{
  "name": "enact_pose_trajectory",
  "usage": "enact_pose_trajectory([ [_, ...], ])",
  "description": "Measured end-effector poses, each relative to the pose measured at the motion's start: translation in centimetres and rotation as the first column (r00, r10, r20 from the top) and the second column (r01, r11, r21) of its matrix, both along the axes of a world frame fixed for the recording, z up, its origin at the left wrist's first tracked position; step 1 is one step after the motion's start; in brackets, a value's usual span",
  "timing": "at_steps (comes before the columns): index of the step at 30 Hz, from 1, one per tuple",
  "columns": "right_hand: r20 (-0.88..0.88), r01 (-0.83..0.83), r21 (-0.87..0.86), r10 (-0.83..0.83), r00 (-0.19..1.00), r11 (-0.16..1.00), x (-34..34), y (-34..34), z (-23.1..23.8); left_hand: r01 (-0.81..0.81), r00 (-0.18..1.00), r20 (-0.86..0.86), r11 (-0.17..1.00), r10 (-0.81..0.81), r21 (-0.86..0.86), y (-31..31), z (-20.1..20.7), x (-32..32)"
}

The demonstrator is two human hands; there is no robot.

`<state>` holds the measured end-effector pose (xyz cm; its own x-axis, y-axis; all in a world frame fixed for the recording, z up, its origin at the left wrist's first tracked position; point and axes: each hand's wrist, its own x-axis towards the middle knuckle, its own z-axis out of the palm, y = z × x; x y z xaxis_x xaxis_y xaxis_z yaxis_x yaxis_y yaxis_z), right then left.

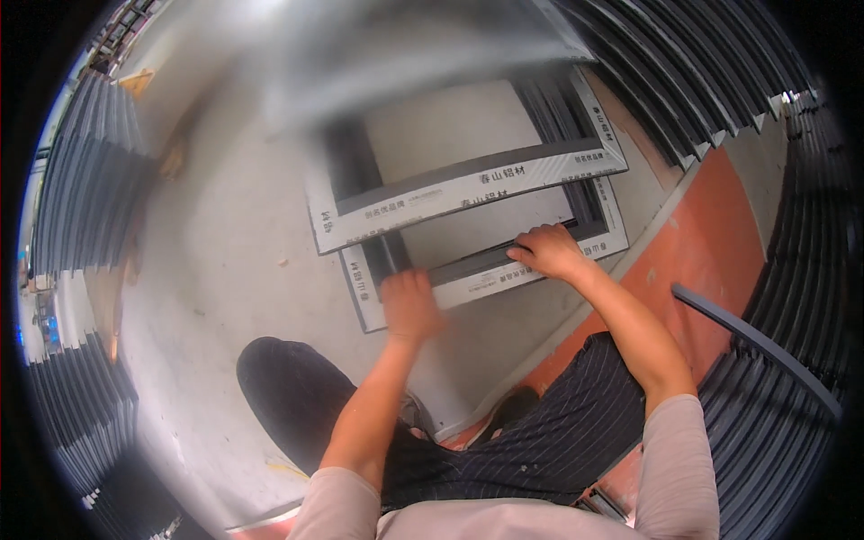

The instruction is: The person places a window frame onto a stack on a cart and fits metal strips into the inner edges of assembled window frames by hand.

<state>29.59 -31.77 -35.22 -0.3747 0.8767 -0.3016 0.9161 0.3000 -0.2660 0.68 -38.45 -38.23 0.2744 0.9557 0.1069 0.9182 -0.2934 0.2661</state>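
Two dark grey rectangular aluminium frames with white printed film on their faces lie in front of me, partly overlapping. The upper frame (pixel 468 187) is farther off and covers part of the lower frame (pixel 495 281). My right hand (pixel 549 252) is closed on the near bar of the lower frame, its fingers curled over the inner edge. Toward the near left corner of that same frame, my left hand (pixel 409 304) has its fingers bent over the bar. It is slightly blurred, and its fingertips are hidden.
Stacks of dark profiles and frames stand at the left (pixel 85 180), the upper right (pixel 684 72) and the lower right (pixel 774 432). A loose grey strip (pixel 756 337) slants across the orange floor (pixel 693 261). A blurred pale sheet (pixel 405 49) hides the far side.
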Motion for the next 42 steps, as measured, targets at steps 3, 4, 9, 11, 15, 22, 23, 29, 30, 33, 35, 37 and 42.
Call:
enact_pose_trajectory([
  [3,-0.037,-0.020,0.071,0.023,0.999,0.997,1.1,0.3,-1.8,-0.026,0.999,-0.025,1.000,0.026,0.009,0.5,-0.2,0.4],
  [4,-0.015,-0.039,0.033,0.040,0.999,0.999,0.3,0.5,-1.3,-0.035,0.998,-0.056,0.998,0.038,0.044,0.0,-0.5,0.0],
  [9,0.022,-0.017,-0.091,0.019,1.000,0.996,-0.7,1.7,-1.1,0.024,0.998,-0.064,0.999,-0.027,-0.044,1.3,1.6,-0.5],
  [11,0.049,-0.011,-0.112,0.017,0.999,0.994,0.2,2.0,-0.7,0.132,0.990,-0.030,0.972,-0.140,-0.192,2.4,2.4,-0.2],
  [15,0.049,-0.037,-0.145,0.045,0.998,0.989,0.3,2.7,-0.8,0.121,0.990,-0.006,0.874,-0.140,-0.471,6.1,2.6,-0.4],
  [22,0.067,-0.070,-0.248,0.089,0.994,0.966,-0.3,4.4,-0.3,0.094,0.994,0.003,0.861,-0.107,-0.500,7.8,-0.8,-1.9],
  [23,0.062,-0.080,-0.246,0.098,0.993,0.966,-0.4,4.7,-0.1,0.083,0.995,-0.003,0.862,-0.098,-0.499,8.0,-0.9,-2.1],
  [29,0.039,-0.062,-0.183,0.070,0.997,0.981,0.6,3.0,-1.0,0.032,0.998,-0.012,0.727,-0.055,-0.686,8.4,0.9,-0.6],
  [30,0.029,-0.074,-0.176,0.080,0.996,0.982,0.4,3.0,-1.0,0.017,0.999,-0.023,0.732,-0.045,-0.682,8.5,0.3,-1.0],
  [33,-0.035,0.076,-0.211,-0.085,0.996,0.975,-0.1,3.5,-1.0,0.015,1.000,-0.008,0.739,-0.027,-0.674,9.3,-1.0,-1.4],
  [35,0.055,0.227,-0.071,-0.224,0.973,0.971,0.3,4.0,-1.0,-0.015,0.999,-0.042,0.765,-0.016,-0.644,10.4,-0.8,0.0],
  [37,0.034,0.249,-0.003,-0.248,0.968,0.969,0.8,4.3,-0.7,0.072,0.991,-0.047,0.789,-0.127,-0.610,11.4,0.0,0.6],
  [42,0.027,0.198,0.098,-0.201,0.979,0.975,1.0,3.3,-1.6,0.106,0.987,-0.026,0.760,-0.160,-0.641,10.6,1.5,0.9],
])
